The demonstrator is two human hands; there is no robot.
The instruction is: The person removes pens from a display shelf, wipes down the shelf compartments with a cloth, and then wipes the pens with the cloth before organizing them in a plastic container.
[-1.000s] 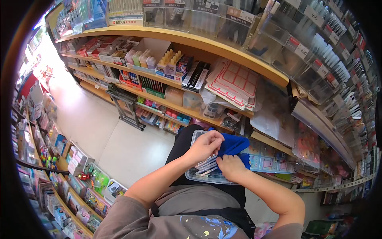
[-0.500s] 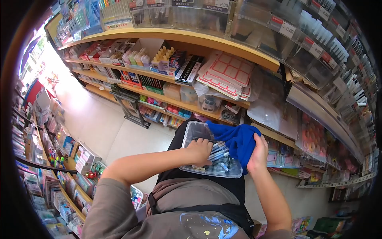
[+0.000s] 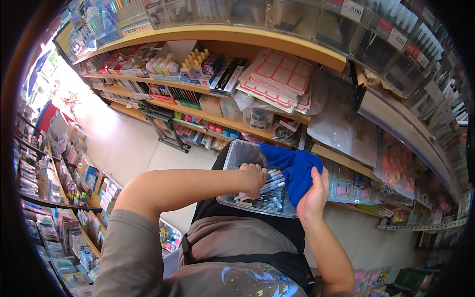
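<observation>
A clear plastic box rests on my lap with many pens lying loose inside, some with pale blue and white barrels. My left hand reaches down into the box among the pens, its fingers bent; what lies under the fingertips is hidden. A blue cloth hangs over the box's right side. My right hand grips the cloth at its right edge, thumb upward, beside the box.
Shelves of stationery run ahead, with a stack of red-framed sheets. A black metal stand is on the floor. Display racks are at the left, and a bin of small colourful items sits by my left side.
Both hands were together at the cloth and pens a second ago. My left hand has since moved into the box, and my right hand has drawn the cloth rightward, uncovering more pens.
</observation>
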